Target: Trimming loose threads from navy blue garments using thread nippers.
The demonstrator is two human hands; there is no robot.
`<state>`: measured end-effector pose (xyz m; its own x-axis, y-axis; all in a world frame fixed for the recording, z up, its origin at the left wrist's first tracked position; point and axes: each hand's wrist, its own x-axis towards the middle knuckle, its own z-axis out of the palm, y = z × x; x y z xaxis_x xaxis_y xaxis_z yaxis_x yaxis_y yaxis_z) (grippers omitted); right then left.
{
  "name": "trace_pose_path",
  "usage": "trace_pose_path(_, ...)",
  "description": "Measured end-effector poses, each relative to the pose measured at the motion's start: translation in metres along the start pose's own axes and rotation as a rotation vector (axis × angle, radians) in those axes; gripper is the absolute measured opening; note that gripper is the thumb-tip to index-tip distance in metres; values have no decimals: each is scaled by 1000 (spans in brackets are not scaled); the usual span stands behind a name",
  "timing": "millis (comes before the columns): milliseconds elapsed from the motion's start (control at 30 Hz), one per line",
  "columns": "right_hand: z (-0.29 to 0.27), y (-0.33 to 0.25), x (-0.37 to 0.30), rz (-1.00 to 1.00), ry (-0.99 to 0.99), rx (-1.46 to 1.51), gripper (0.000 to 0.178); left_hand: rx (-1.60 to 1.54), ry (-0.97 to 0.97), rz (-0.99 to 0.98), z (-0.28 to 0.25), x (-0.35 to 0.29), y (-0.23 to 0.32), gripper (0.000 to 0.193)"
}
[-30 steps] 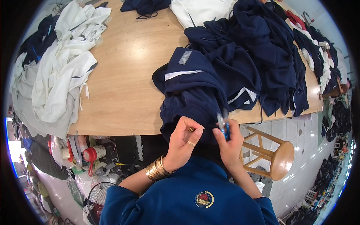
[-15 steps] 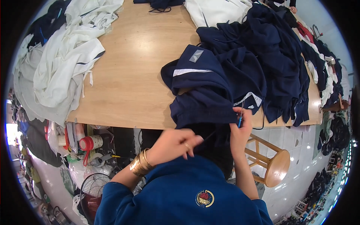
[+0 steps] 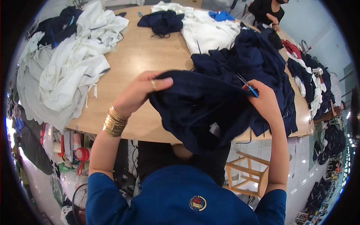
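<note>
A navy garment (image 3: pixel 187 90) is stretched between my two hands above the table's front edge, its opening facing me. My left hand (image 3: pixel 144 90) grips the left end of its upper edge, thumb on top. At the other end my right hand (image 3: pixel 266 99) closes on the cloth. Small scissors (image 3: pixel 253 91) with blue handles are also in that right hand, their thin metal blades pointing up and to the left. Inside the opening a small pale label (image 3: pixel 214 128) shows. The lower part of the garment hangs past the table edge toward my lap.
On the wooden table (image 3: pixel 131 52), white garments (image 3: pixel 71 71) heap at the left. Navy garments (image 3: pixel 258 56) pile at the right, with a white one (image 3: pixel 208 32) behind. A wooden stool (image 3: pixel 247 174) stands below at the right. Another person (image 3: pixel 268 13) is at the far right.
The garment has come up off the table and is now spread between both hands. My left hand, empty before, has moved up and taken its edge. The right hand rose with the scissors.
</note>
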<state>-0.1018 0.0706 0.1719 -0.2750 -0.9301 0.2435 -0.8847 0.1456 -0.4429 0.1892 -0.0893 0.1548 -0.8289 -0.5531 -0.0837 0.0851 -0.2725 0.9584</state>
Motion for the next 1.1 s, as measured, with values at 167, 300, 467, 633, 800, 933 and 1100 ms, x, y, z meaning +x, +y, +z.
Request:
trace_pose_path(167, -40, 19, 9, 413, -38, 529, 25, -170, 199, 129, -17, 0, 24, 20)
trace_pose_path(300, -62, 17, -2, 430, 65, 694, 28, -110, 244, 156, -24, -8, 22, 18)
trace_pose_path(467, -74, 12, -7, 388, 84, 827, 29, -192, 344, 149, -29, -6, 20, 14)
trace_pose_path(633, -80, 10, -11, 438, 128, 862, 32, -220, 336, 118, -33, -2, 18, 13)
trace_pose_path(800, -82, 19, -14, 427, 120, 871, 33, -228, 336, 123, -31, -2, 17, 12)
trace_pose_path(933, -81, 18, -15, 462, 161, 874, 33, -225, 348, 97, -28, -5, 17, 12)
trace_pose_path(1100, -83, 25, -18, 436, 98, 894, 33, -230, 344, 103, -29, -9, 11, 12)
